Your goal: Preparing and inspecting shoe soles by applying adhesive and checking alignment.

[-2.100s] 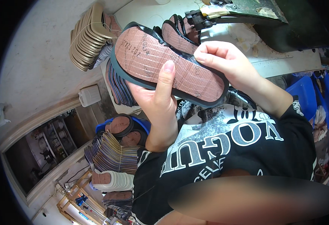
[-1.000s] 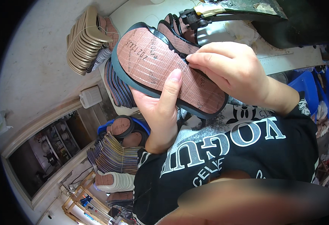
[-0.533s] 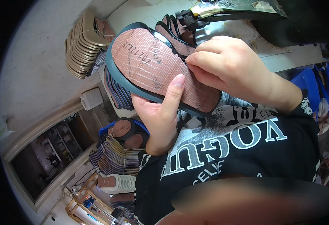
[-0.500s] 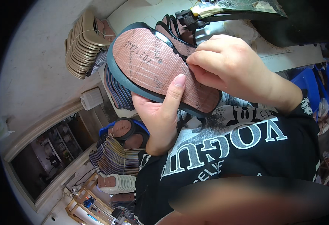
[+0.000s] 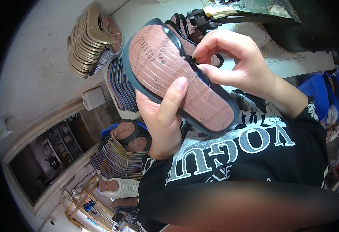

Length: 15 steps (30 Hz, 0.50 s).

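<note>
My left hand (image 5: 163, 112) grips an insole (image 5: 165, 62), its fingers behind it and the thumb flat on the face. That face is brown board with pale crosswise lines and dark print; a dark, bluish-black rim runs around it. Along the upper right side, the insole's black edging (image 5: 180, 48) looks wrinkled and folded over the board. My right hand (image 5: 231, 58) pinches this edging near the insole's waist, between thumb and forefinger. The insole is held tilted in front of my chest, toe end up and to the left.
Several black-edged insoles (image 5: 179, 25) lie behind the held one on the white worktable (image 5: 138, 13), near a dark machine arm (image 5: 250, 11). Tied stacks of beige insoles (image 5: 86, 42) and bluish insoles (image 5: 120, 87) stand left. Blue containers (image 5: 312, 91) are at right.
The insole has swung down and right at its heel end, showing more of that end. My right thumb and forefinger have spread somewhat and the hand has turned at the edging.
</note>
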Motion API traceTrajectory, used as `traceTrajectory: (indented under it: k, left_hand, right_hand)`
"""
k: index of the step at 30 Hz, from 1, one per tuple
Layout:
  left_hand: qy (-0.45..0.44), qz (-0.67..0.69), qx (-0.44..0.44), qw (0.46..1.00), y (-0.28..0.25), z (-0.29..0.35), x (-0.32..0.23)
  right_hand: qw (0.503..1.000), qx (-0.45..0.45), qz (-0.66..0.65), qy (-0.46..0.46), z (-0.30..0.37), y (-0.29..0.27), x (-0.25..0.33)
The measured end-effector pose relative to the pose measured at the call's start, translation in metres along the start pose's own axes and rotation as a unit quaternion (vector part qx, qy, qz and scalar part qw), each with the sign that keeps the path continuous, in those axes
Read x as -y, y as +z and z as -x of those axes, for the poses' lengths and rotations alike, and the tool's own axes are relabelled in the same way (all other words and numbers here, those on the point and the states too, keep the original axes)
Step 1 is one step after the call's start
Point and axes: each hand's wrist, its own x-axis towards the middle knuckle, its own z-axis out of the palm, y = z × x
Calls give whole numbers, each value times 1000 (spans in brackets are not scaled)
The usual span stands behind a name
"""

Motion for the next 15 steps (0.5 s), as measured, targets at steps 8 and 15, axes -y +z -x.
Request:
traceTrajectory:
  k: [8,15]
  left_hand:
    - [19,-21,-1,1000,8,1,3]
    - [55,-88,17,995,4,3,7]
  right_hand:
    - [991,-1,99,-87,0,-9,12]
    - [990,28,123,-61,-1,-12,11]
